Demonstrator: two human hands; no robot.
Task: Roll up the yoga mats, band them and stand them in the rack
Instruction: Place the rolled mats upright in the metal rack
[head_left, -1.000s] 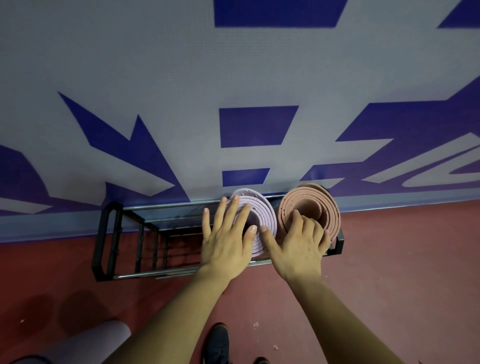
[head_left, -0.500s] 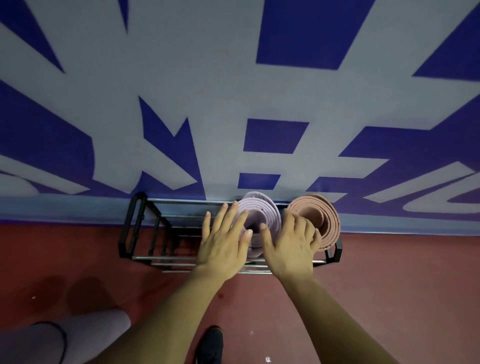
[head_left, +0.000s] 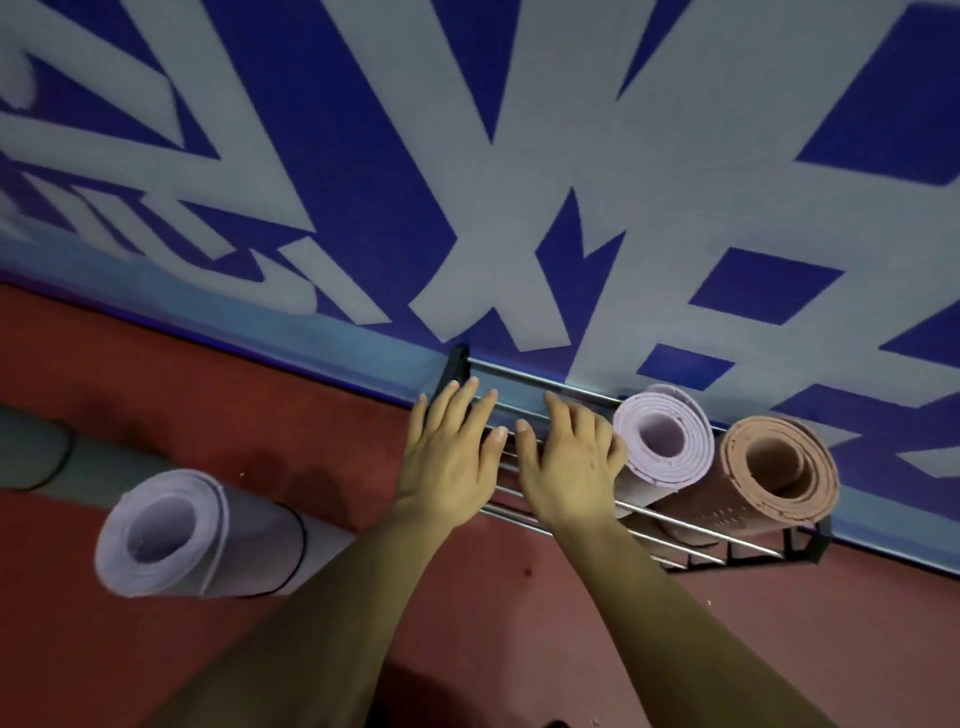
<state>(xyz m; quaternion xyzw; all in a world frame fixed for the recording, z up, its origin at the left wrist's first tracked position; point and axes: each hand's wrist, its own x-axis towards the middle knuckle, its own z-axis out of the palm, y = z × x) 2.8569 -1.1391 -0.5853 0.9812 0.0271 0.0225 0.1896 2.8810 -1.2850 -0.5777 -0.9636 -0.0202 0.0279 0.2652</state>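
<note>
Lilac mat and pink mat racked, right. Left hand and right hand open, empty, over rack. Next: grab banded mat, near left.

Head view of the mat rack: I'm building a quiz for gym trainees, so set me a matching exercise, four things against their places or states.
Things:
1. salmon-pink rolled foam mat
2. grey-green rolled mat
3. left hand
4. black-and-chrome metal rack

Places or states:
a. lying on the red floor at the far left
b. set against the blue-and-white wall
c. standing in the rack's right end
d. fingers straight, over the rack's left end

Pairs: 1-c, 2-a, 3-d, 4-b.
</note>
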